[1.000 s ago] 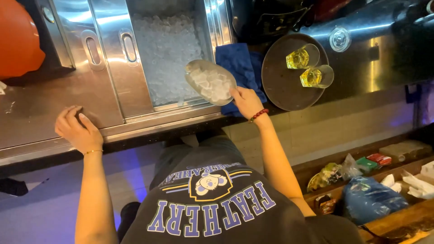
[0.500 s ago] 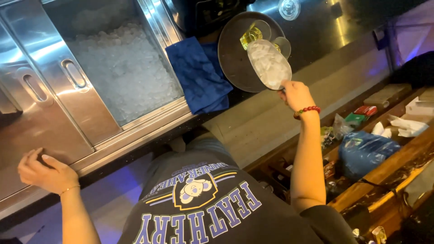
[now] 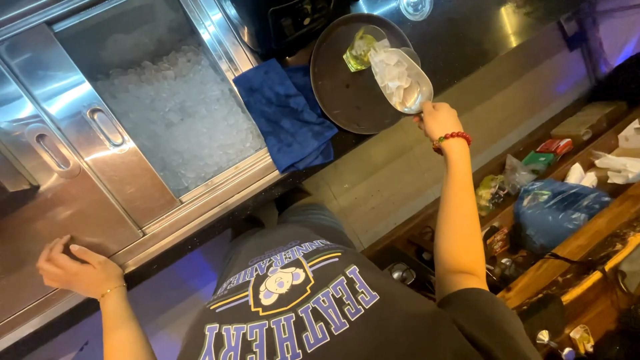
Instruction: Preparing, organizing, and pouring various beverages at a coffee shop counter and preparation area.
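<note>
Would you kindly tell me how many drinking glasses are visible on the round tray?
1: a glass of yellow drink on the round tray, beside the ice scoop. Another may be hidden beneath the scoop.

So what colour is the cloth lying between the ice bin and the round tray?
Blue: the cloth is plain, with no pattern, seen in the head view, the only view.

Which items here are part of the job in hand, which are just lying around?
In use:
- right hand holding the scoop of ice
- glass on the round tray, under the scoop
- ice bin, lid slid open

Lying about:
- blue cloth
- blue bag and small packets on the shelf
- left hand, resting on the steel counter
</note>
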